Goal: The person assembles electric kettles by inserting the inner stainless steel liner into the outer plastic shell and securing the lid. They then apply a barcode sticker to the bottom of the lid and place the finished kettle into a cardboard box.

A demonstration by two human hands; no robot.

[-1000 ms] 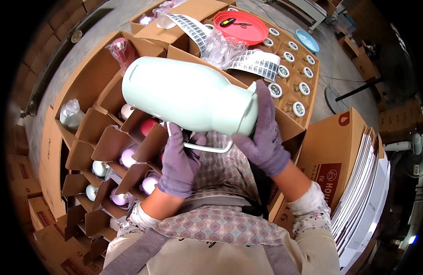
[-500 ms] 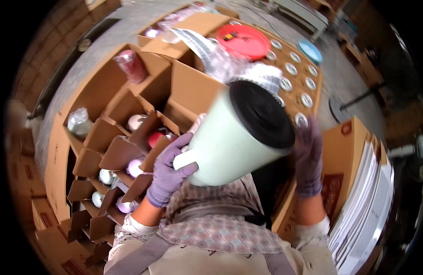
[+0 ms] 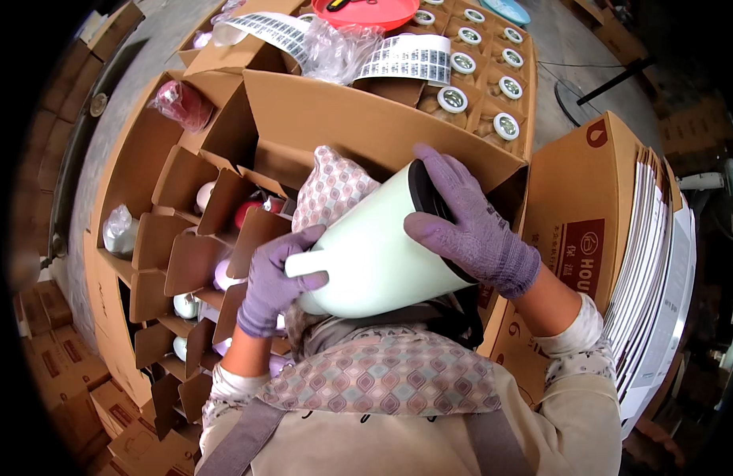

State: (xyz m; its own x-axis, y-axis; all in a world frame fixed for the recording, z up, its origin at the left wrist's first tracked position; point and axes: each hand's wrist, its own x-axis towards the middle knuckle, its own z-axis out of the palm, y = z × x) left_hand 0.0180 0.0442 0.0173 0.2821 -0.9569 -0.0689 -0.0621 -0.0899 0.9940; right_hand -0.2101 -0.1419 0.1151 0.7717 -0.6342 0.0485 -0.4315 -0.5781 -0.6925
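Pale green flask [image 3: 374, 254] at frame centre is tilting — black base toward upper right. Left hand [image 3: 273, 278] is gripping its handle; right hand [image 3: 473, 226] is clasping the base, over a divided carton [image 3: 184, 262] — concrete floor [image 3: 112, 135] beyond.

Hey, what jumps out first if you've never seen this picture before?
A big pale mint jug fills the middle, tilted, bottom end up. The left hand in a purple glove grips its handle; the right hand cups its dark base. Behind it, to the left, stands a divided cardboard box with more jugs in its cells.
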